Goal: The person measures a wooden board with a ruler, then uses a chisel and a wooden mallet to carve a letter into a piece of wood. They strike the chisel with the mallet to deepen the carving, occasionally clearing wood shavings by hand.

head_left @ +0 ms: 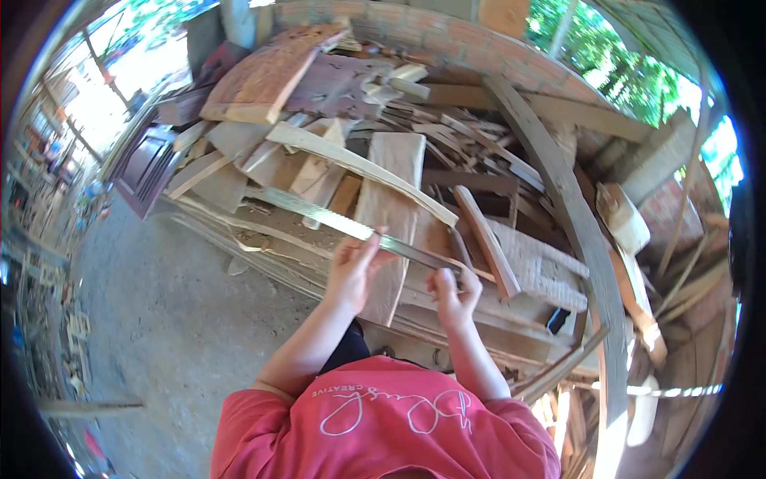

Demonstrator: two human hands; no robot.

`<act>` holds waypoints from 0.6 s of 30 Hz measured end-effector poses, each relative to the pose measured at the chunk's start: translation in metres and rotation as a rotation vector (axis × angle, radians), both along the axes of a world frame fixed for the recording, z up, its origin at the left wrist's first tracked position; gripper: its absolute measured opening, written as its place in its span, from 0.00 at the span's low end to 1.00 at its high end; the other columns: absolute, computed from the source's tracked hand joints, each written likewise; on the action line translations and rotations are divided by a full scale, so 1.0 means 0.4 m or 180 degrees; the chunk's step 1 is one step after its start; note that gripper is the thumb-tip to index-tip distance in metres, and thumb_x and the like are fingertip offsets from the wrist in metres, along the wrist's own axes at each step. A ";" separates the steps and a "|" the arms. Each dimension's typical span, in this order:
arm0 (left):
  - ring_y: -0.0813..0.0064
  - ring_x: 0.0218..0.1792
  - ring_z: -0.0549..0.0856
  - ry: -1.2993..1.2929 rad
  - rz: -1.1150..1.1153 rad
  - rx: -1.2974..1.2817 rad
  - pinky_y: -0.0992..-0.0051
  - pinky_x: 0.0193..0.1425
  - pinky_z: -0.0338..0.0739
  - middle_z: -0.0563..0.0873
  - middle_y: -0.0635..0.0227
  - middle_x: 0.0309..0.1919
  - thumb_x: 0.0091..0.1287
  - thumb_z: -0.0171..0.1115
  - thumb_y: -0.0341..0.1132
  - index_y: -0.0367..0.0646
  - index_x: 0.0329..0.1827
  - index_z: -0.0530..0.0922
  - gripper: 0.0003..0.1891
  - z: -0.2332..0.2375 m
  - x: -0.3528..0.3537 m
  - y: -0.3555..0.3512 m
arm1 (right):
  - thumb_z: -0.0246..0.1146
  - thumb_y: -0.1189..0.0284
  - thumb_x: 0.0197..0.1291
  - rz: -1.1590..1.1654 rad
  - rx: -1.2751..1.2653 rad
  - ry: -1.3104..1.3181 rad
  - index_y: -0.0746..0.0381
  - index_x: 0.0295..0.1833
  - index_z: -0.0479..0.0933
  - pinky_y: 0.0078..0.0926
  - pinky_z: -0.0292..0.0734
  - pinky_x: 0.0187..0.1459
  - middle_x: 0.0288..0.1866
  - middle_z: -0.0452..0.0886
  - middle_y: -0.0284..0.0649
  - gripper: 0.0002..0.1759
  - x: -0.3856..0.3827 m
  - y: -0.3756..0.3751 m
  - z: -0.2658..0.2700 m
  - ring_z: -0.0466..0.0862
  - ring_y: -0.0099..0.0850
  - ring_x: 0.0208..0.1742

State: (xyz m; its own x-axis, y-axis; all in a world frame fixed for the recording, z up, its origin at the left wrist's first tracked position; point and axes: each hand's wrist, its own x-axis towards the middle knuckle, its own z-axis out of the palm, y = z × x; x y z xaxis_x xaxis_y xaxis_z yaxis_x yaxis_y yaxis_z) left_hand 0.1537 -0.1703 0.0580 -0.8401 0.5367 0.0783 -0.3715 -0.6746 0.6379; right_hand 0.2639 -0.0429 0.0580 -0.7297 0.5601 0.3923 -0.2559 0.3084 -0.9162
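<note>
A long, thin saw blade (pixel 315 214) with teeth along its edge stretches across in front of me, over the wood-strewn bench. My left hand (pixel 356 267) pinches it near the middle, thumb and fingers on either side. Close to its right end, my right hand (pixel 456 297) is closed with the thumb up, gripping the strip. A dark, slim rod (pixel 459 246) rises just beyond my right fingers; its lower end is hidden behind the blade. Under the blade lies a wide plank (pixel 391 191), and a curved wooden strip (pixel 363 166) crosses over that plank.
A reddish wood block (pixel 487 239) lies right of the plank. Offcuts (pixel 471 140) and a large slab (pixel 271 73) pile up toward the brick wall (pixel 415 28). A thick beam (pixel 558 184) slants along the right side. Bare floor (pixel 191 295) spreads at left.
</note>
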 end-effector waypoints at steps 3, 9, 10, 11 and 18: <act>0.69 0.35 0.84 0.0341 0.0251 -0.0023 0.65 0.41 0.81 0.81 0.67 0.42 0.65 0.52 0.30 0.44 0.40 0.77 0.06 0.063 0.008 -0.049 | 0.70 0.63 0.45 0.0152 0.1229 0.0477 0.68 0.39 0.77 0.25 0.62 0.30 0.19 0.74 0.33 0.21 -0.001 0.016 0.029 0.70 0.23 0.22; 0.68 0.31 0.84 0.0922 0.0588 -0.0341 0.67 0.37 0.81 0.81 0.63 0.41 0.66 0.51 0.30 0.38 0.43 0.75 0.08 0.119 0.003 -0.136 | 0.74 0.48 0.24 -0.0024 0.1816 0.0393 0.66 0.56 0.70 0.25 0.58 0.36 0.20 0.73 0.30 0.51 0.054 0.016 0.069 0.71 0.25 0.22; 0.68 0.31 0.83 0.1022 0.0547 -0.0442 0.67 0.37 0.81 0.81 0.63 0.40 0.65 0.51 0.30 0.37 0.44 0.75 0.08 0.127 0.012 -0.142 | 0.74 0.48 0.24 -0.0052 0.1810 0.0370 0.66 0.56 0.70 0.25 0.58 0.36 0.20 0.73 0.30 0.51 0.062 0.018 0.073 0.71 0.25 0.22; 0.68 0.31 0.83 0.1122 0.0509 -0.0545 0.67 0.36 0.81 0.81 0.63 0.39 0.65 0.52 0.30 0.37 0.44 0.74 0.08 0.134 0.021 -0.145 | 0.74 0.48 0.23 -0.0057 0.1908 0.0243 0.66 0.57 0.70 0.25 0.58 0.37 0.20 0.73 0.30 0.52 0.069 0.019 0.079 0.72 0.26 0.22; 0.69 0.33 0.82 0.1638 0.0340 -0.0776 0.67 0.35 0.81 0.80 0.62 0.36 0.65 0.52 0.31 0.34 0.44 0.73 0.10 0.163 0.078 -0.137 | 0.73 0.48 0.25 0.0013 0.1966 0.0036 0.66 0.60 0.66 0.27 0.60 0.40 0.28 0.75 0.37 0.53 0.090 0.010 0.096 0.75 0.31 0.30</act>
